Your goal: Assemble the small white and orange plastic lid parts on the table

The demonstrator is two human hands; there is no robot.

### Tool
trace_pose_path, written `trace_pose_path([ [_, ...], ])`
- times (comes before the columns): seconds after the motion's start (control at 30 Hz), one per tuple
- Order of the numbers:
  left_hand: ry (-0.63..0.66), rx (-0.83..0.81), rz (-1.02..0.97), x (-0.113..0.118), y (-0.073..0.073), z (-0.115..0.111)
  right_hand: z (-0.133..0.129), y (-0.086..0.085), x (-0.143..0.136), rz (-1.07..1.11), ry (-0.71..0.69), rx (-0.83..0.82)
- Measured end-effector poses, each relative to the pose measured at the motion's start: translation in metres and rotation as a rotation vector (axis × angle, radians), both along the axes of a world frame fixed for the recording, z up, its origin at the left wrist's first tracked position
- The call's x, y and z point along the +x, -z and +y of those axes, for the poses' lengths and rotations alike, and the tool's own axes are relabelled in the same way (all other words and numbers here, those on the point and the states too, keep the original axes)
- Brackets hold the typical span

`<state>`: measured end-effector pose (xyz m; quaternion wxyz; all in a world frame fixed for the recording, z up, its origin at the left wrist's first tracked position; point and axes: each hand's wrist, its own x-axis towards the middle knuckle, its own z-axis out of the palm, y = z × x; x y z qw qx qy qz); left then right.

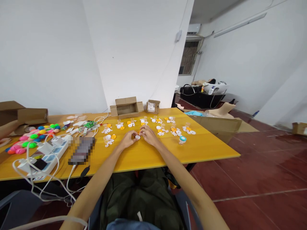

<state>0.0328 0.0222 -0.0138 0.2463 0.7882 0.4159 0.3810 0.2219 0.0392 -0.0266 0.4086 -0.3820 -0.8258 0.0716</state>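
Observation:
My left hand (128, 140) is closed, with thumb and fingers on a small white round plastic part (137, 137). Against it from the other side is my right hand (149, 136), its fingers bent together near a bit of orange plastic (138, 132); what they pinch is too small to make out. Around both hands lie several little groups of white and orange plastic discs with clear cups, such as an orange disc (113, 136) at the left and a white disc (192, 132) at the right. A clear container with a turquoise lid (183, 139) stands to the right.
At the yellow table's (153, 159) back are an open cardboard box (126, 110) and a smaller box (153, 107). Leftward lie a phone (82, 150), a cabled power strip (51, 159) and coloured balls (33, 136). Another person's arm (8, 128) reaches in from the left edge.

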Motion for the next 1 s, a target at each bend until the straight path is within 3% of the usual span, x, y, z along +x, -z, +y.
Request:
trace_pose_path([
  [0.3, -0.086, 0.070, 0.163, -0.0030, 0.0004, -0.0003, 0.0007, 0.0011, 0.0099, -0.181, 0.088, 0.017],
  [0.5, -0.068, 0.135, 0.227, -0.0035, -0.0024, -0.0025, -0.0025, -0.0029, 0.0082, -0.150, 0.087, 0.031],
  [1.0, 0.025, 0.004, 0.031, -0.0054, -0.0016, 0.0053, -0.0062, -0.0036, 0.0015, -0.104, -0.098, 0.005],
])
